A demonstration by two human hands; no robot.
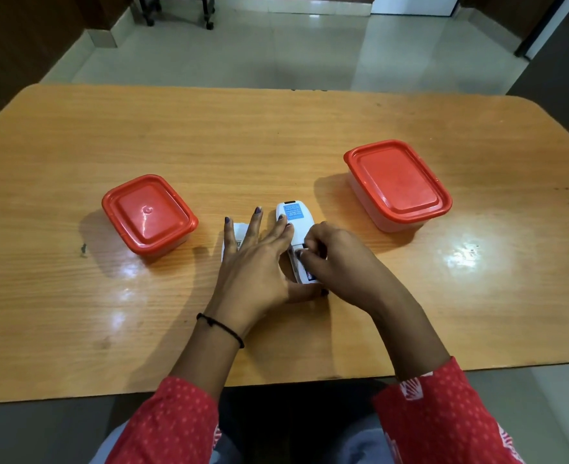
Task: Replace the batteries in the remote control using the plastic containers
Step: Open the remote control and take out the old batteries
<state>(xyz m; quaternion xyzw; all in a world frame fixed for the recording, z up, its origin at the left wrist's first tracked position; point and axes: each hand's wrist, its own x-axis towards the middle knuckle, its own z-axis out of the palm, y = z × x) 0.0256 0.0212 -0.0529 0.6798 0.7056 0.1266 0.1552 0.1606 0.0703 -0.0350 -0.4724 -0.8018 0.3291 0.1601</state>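
Blue label [294, 212] on remote control [296, 229] back: print too small to read.

The glossy orange wooden table [276, 135] carries two red-lidded plastic containers, the smaller one left [149, 217] and the larger one right [397, 184], a white remote control [294, 226] and a white cover piece [239, 234] between them.

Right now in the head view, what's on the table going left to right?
Smaller red-lidded container → white battery cover lying under the left hand's fingers → left hand → white remote, face down → right hand working at the remote's battery end → larger red-lidded container.
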